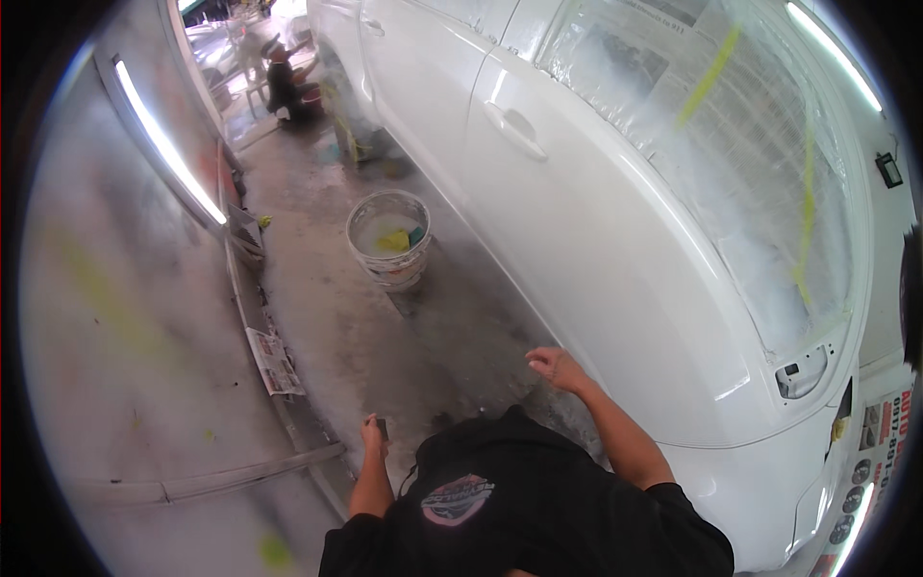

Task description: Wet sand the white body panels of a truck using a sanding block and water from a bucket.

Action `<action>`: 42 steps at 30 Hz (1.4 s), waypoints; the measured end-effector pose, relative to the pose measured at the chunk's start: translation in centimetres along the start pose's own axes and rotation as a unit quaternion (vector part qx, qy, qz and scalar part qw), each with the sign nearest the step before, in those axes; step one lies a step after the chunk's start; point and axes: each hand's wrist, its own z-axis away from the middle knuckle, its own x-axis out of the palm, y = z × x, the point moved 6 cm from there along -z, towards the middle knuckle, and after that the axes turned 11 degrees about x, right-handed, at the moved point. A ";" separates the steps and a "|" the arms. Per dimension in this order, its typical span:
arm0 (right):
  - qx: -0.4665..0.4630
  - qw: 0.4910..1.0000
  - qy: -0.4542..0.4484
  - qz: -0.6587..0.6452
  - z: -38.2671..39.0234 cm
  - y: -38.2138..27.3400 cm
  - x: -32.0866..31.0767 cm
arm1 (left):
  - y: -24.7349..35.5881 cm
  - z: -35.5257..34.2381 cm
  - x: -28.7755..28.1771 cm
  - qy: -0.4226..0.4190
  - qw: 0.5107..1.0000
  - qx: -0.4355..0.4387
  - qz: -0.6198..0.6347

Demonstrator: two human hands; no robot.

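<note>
White car [596, 269], 1 bucket [391, 273], 2 hands [374, 439] [558, 369]

1 lit tube [159, 139] lines the left wall [125, 365], with printed paper [274, 363] near its base. 1 person [282, 85] crouches in the background.

Red lettering marks a banner [873, 447], smaller print a shirt logo [458, 499] and newspaper [676, 12].

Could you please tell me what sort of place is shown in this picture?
Probably a car body and paint workshop. The white car has a film-covered window with yellow tape on it, a smeared bucket stands nearby, and the left wall shows paint-like smudges.
</note>
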 end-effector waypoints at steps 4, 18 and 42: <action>-0.042 0.999 0.011 -0.001 -2.2 0.0 -4.9 | -2.6 4.2 -0.4 0.072 0.997 -0.036 -0.006; -0.243 0.916 0.231 0.219 -14.9 -22.5 -20.8 | 21.3 -11.8 7.6 -0.014 0.984 0.175 -0.029; -0.167 0.715 0.137 0.665 -55.6 -45.2 -32.2 | 36.2 -63.4 43.5 -0.300 0.720 0.309 -0.545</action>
